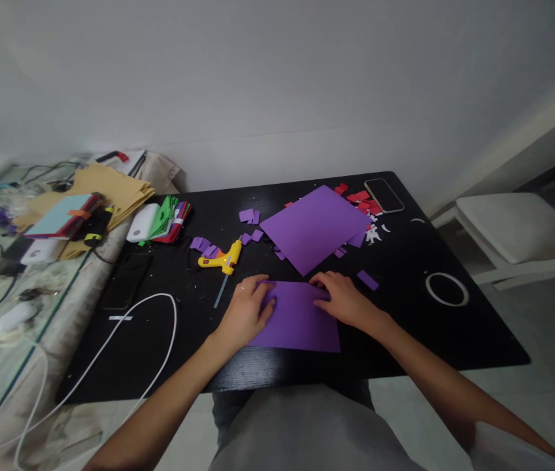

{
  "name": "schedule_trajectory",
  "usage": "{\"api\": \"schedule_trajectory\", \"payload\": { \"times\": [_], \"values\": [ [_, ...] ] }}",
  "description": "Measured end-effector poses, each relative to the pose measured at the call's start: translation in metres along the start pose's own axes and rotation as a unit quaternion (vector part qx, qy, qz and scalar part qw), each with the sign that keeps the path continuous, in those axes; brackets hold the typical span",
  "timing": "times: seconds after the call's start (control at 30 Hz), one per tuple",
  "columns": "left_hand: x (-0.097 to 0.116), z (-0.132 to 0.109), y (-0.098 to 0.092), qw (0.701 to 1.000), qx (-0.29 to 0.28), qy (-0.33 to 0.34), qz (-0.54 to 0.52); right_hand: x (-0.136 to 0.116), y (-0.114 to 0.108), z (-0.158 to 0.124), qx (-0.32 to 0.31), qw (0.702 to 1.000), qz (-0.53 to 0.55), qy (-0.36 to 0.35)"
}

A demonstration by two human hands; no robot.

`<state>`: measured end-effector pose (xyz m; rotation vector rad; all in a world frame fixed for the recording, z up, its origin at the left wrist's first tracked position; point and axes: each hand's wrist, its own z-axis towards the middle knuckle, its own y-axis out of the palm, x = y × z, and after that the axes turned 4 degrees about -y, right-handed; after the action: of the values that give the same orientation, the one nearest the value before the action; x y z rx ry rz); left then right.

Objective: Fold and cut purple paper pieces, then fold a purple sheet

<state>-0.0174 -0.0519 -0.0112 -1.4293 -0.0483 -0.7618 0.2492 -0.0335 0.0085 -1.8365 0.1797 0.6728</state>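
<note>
A purple paper sheet (301, 320) lies near the front edge of the black table, between my two hands. My left hand (246, 311) grips its left side, fingers curled over the far left corner and thumb on the face. At the far right corner my right hand (343, 299) has its fingers bent over the edge, with the thumb on the sheet. The sheet's far edge looks slightly bent up between the hands. Just beyond it lies a larger purple sheet (314, 229), flat and turned like a diamond. Left of that rests a yellow glue gun (223, 258) with a glue stick (221, 291).
Small purple pieces (203, 245) and red scraps (363, 199) lie about the black table (404, 327). A phone (384, 195), a white ring (447, 289), a white cable (174, 320) and a bundle of coloured strips (172, 219) are there too. A cluttered glass surface adjoins on the left.
</note>
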Motion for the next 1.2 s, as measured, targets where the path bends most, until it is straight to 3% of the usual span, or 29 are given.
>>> {"api": "schedule_trajectory", "payload": {
  "times": [0.1,0.2,0.3,0.37,0.43,0.5,0.57,0.67,0.77,0.83,0.87,0.97,1.07,1.2],
  "values": [
    [0.016,0.033,-0.012,0.997,-0.05,0.041,0.029,-0.003,0.001,0.001,0.013,0.999,0.03,-0.025],
    [0.031,0.066,-0.023,0.985,-0.155,0.066,0.041,-0.01,-0.004,-0.001,0.049,0.989,0.122,-0.074],
    [0.037,0.091,-0.044,0.963,-0.257,0.072,-0.027,-0.018,-0.024,-0.005,0.11,0.965,0.2,-0.128],
    [0.036,0.102,-0.066,0.959,-0.257,0.082,-0.086,-0.023,-0.047,-0.005,0.171,0.946,0.224,-0.16],
    [0.031,0.108,-0.091,0.967,-0.191,0.049,-0.161,-0.026,-0.073,-0.001,0.291,0.907,0.26,-0.159],
    [0.025,0.11,-0.114,0.955,-0.097,-0.009,-0.279,-0.03,-0.096,0.007,0.413,0.837,0.327,-0.15],
    [0.019,0.109,-0.128,0.922,0.016,-0.053,-0.384,-0.036,-0.11,0.02,0.457,0.788,0.385,-0.149],
    [0.009,0.106,-0.132,0.876,0.159,-0.065,-0.45,-0.051,-0.114,0.039,0.394,0.784,0.457,-0.146],
    [0.001,0.102,-0.127,0.85,0.259,-0.054,-0.455,-0.068,-0.108,0.051,0.296,0.801,0.504,-0.128],
    [-0.002,0.1,-0.125,0.841,0.32,-0.011,-0.436,-0.076,-0.104,0.055,0.235,0.809,0.527,-0.113],
    [-0.002,0.098,-0.126,0.841,0.34,0.023,-0.42,-0.079,-0.103,0.056,0.208,0.809,0.539,-0.108],
    [0.0,0.094,-0.132,0.873,0.315,0.113,-0.353,-0.079,-0.103,0.057,0.165,0.803,0.56,-0.12],
    [0.001,0.093,-0.135,0.894,0.3,0.138,-0.302,-0.075,-0.102,0.057,0.204,0.805,0.539,-0.141],
    [-0.001,0.095,-0.13,0.91,0.27,0.124,-0.289,-0.07,-0.098,0.056,0.266,0.812,0.495,-0.156]
  ]
}}
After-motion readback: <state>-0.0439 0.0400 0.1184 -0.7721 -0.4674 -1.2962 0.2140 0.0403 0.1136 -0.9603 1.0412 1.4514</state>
